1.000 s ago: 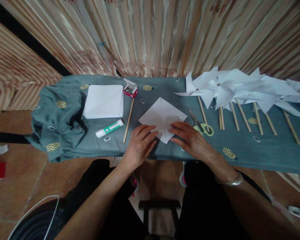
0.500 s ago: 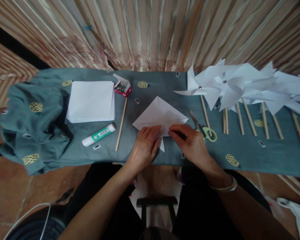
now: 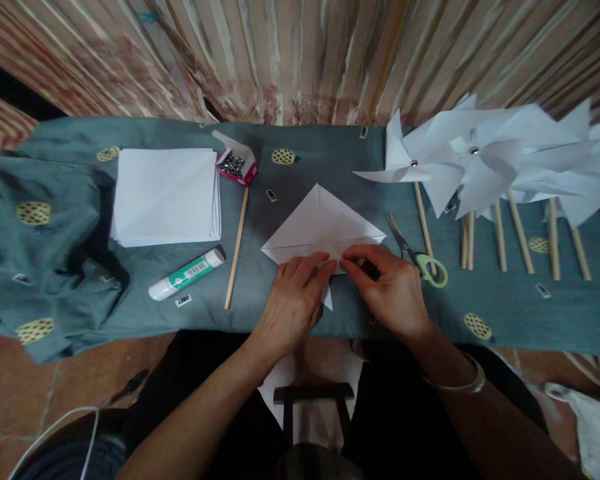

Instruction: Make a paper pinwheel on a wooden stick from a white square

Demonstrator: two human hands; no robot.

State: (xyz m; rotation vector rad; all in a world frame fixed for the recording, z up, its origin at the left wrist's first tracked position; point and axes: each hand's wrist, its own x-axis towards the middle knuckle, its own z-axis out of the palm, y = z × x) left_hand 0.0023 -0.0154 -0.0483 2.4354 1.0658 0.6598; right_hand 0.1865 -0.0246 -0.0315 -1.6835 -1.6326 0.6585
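Observation:
A white sheet of paper (image 3: pixel 320 217) lies on the cloth, turned cornerwise, with crease lines or slits running in from its corners. Across its lower left part rests my left hand (image 3: pixel 297 293), thumb and fingers closed on the paper close to its middle. My right hand (image 3: pixel 385 283) pinches the paper just to the right, its fingertips almost meeting those of the left. The lower part of the sheet is mostly covered by both hands; one pointed corner shows below them. Just beyond my right hand lie scissors (image 3: pixel 417 253) with pale green handles.
On the left are a stack of white paper (image 3: pixel 165 197), a glue stick (image 3: pixel 186 273), a wooden stick (image 3: pixel 237 250) and an open red box (image 3: pixel 237 163) of small metal pins. Several paper pinwheels (image 3: pixel 495 157) on sticks lie at right. Bunched cloth (image 3: pixel 65 247) covers the left end.
The view has shifted slightly, spreading things outward. Both hands keep hold of the paper; their fingertips are closer together, and the small flap between them is less visible.

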